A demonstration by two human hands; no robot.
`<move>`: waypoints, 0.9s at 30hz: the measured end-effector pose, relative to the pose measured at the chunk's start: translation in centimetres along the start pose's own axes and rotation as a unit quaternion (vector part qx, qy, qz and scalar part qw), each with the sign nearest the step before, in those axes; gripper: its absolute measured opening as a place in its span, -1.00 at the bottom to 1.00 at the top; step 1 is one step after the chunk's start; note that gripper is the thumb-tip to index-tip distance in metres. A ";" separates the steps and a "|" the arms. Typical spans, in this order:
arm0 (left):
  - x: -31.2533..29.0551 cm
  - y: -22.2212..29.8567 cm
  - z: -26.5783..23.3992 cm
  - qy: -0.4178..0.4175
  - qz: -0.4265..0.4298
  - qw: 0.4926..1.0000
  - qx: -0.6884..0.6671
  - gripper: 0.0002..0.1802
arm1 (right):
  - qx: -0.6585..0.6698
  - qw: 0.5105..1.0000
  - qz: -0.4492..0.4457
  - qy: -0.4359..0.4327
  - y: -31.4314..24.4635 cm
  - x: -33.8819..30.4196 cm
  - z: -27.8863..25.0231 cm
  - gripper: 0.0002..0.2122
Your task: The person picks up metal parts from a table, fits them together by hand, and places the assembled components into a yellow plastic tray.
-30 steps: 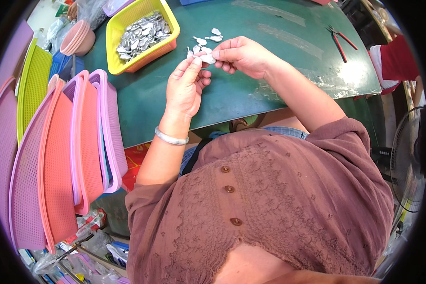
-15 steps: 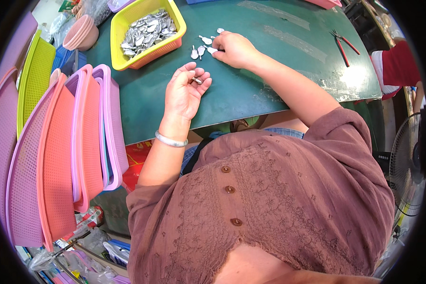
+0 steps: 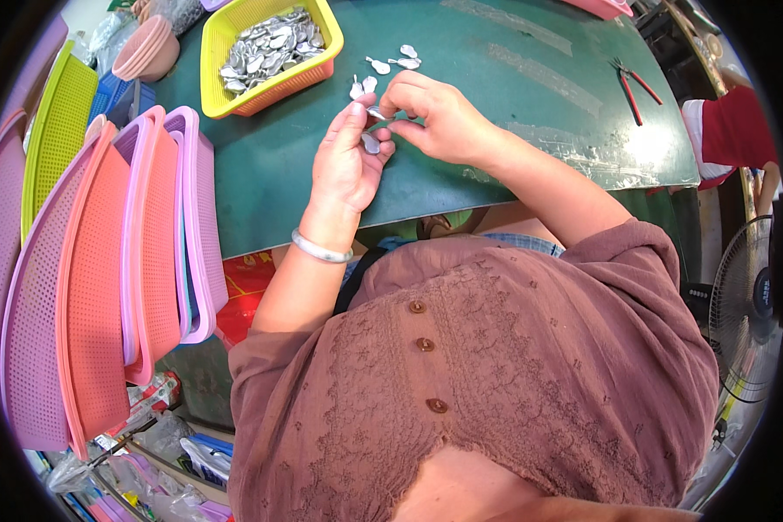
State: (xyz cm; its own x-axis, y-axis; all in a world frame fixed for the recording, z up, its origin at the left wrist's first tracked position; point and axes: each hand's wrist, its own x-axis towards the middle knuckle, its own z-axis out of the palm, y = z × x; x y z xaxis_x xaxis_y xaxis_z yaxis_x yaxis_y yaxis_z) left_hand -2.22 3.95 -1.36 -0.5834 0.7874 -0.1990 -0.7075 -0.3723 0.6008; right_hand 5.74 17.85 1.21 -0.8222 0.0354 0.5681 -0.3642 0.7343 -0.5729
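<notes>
Over the near edge of the table, my left hand [image 3: 344, 161] is closed on small silver teardrop-shaped metal pieces with narrow stems, resembling needle threaders. One metal piece [image 3: 377, 113] sits at the thumb and fingertips; another metal piece [image 3: 371, 143] lies lower, against the fingers. Close beside it, my right hand [image 3: 439, 117] is bent in a pinch at the upper piece; its fingertips partly hide what they grip. Just beyond my hands, several like pieces [image 3: 379, 66] lie loose on the green tabletop [image 3: 278, 191]. A yellow basket [image 3: 335, 39] holds a heap of them.
Red-handled pliers [image 3: 631, 91] lie at the right on the table. Stacked pink and purple baskets [image 3: 152, 244] stand along the left, near pinkish bowls [image 3: 148, 50]. A person's red sleeve [image 3: 739, 126] and a fan [image 3: 744, 304] are at the right.
My right hand has come back from the loose pieces toward my left hand, and the two now meet. A second metal piece now shows at my left hand.
</notes>
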 end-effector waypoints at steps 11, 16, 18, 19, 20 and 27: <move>-1.0 0.7 -0.3 0.017 -0.028 0.998 -0.051 -0.78 | -0.172 0.975 0.122 -0.068 4.7 2.1 0.7 -0.78; -1.2 1.0 -0.8 0.041 -0.049 0.995 -0.072 -0.81 | -0.236 0.955 0.129 -0.127 5.2 3.9 1.9 -0.81; -1.1 1.1 -1.5 0.025 -0.047 0.995 -0.079 -0.81 | -0.231 0.954 0.128 -0.138 5.5 4.2 1.9 -0.84; -1.1 1.1 -1.6 0.030 -0.045 0.996 -0.072 -0.81 | -0.221 0.958 0.125 -0.136 5.7 4.2 1.8 -0.85; -1.1 1.1 -1.7 0.035 -0.042 0.996 -0.066 -0.81 | -0.211 0.961 0.122 -0.133 5.8 4.2 1.6 -0.86; -1.1 0.7 -1.0 0.068 -0.022 0.997 -0.010 -0.80 | 0.223 0.889 0.380 -0.124 3.1 3.1 -0.4 -0.94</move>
State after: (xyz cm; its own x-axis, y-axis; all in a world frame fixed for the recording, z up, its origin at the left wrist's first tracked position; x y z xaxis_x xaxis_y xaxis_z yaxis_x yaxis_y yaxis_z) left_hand -2.49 2.29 -1.51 -0.5985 0.7306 -0.3287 -0.7412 -0.3492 0.5733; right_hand 2.20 20.48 1.47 -0.9559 0.2147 -0.2005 0.2470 0.2177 -0.9442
